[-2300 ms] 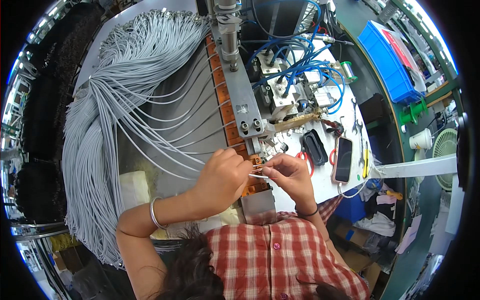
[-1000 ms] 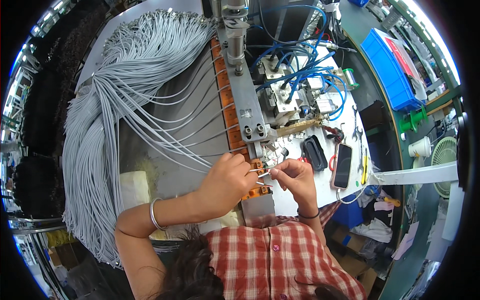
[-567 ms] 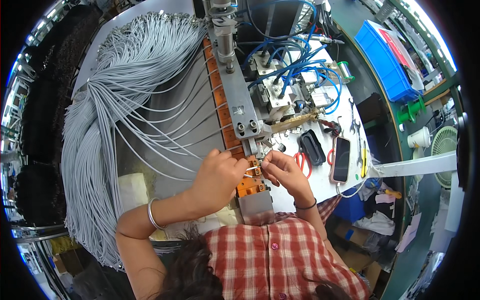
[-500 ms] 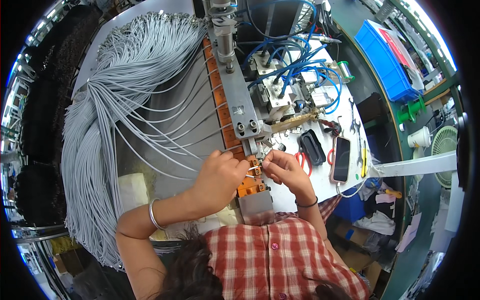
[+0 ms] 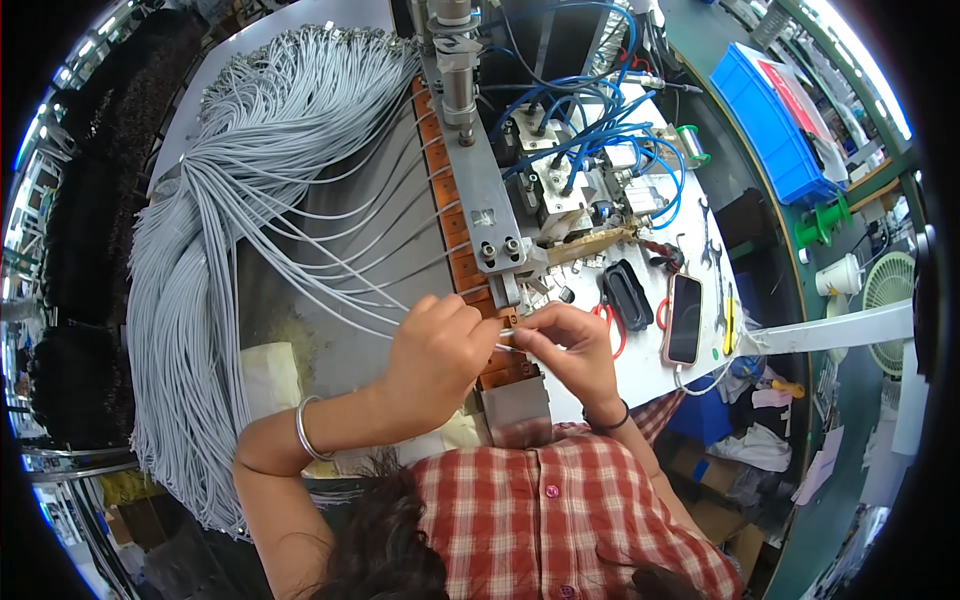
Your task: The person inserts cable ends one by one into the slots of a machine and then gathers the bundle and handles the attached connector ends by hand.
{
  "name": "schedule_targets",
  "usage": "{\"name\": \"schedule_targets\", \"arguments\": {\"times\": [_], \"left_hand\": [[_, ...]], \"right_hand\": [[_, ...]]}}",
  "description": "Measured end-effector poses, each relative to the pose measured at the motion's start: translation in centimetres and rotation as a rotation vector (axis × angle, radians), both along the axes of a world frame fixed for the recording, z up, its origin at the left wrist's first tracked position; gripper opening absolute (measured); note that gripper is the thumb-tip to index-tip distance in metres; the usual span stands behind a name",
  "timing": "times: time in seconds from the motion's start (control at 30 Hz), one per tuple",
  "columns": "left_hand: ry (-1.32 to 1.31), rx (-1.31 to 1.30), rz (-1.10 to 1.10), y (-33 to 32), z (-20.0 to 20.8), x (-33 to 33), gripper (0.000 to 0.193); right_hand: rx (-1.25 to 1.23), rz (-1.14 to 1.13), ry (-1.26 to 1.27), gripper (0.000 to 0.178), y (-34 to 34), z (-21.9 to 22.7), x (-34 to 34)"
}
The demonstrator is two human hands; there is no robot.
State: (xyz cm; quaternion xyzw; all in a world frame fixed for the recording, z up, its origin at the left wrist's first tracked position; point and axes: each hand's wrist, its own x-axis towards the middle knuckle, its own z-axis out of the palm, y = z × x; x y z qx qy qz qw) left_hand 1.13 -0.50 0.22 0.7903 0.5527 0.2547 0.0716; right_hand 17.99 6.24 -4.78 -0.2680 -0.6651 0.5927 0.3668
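From far, I have my left hand (image 5: 440, 352) closed on a thin pale cable (image 5: 506, 333); its end comes out over the orange strip (image 5: 462, 265), between both hands. My right hand (image 5: 572, 352) keeps thumb and finger narrow at this end, but I cannot tell whether they grip it. The large grey bundle (image 5: 185, 320) lies at left.

Cables (image 5: 185, 310) grey, strip (image 5: 464, 262) orange — shirt (image 5: 490, 500) red-and-white checked — bin (image 5: 765, 125) blue.
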Motion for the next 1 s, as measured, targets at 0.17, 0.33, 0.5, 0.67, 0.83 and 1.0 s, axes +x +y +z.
{"name": "schedule_targets", "arguments": {"times": [0.17,0.33,0.5,0.67,0.83,1.0], "left_hand": [[0.072,-0.01,0.002,-0.1,-0.2,-0.3,0.022],[0.03,-0.029,0.027,0.3,-0.2,-0.3,0.015],[-0.036,-0.032,-0.03,0.5,-0.7,-0.3,0.013],[-0.011,-0.078,-0.049,0.5,-0.7,-0.1,0.014],[-0.016,-0.047,-0.109,0.5,-1.1,0.1,0.009],[0.049,-0.014,-0.119,0.6,-1.1,-0.2,0.008]], "right_hand": [[-0.365,-0.127,-0.004,0.005,-0.1,-0.1,0.8],[-0.451,-0.059,0.057,0.007,0.1,0.1,1.1],[-0.713,0.29,0.134,0.008,0.9,-0.2,1.7],[-0.303,-0.021,-0.022,0.007,0.8,-0.3,1.4],[-0.486,0.038,0.088,0.006,1.1,-1.2,1.6],[-0.376,-0.04,-0.117,0.006,1.5,-1.5,2.5]]}}
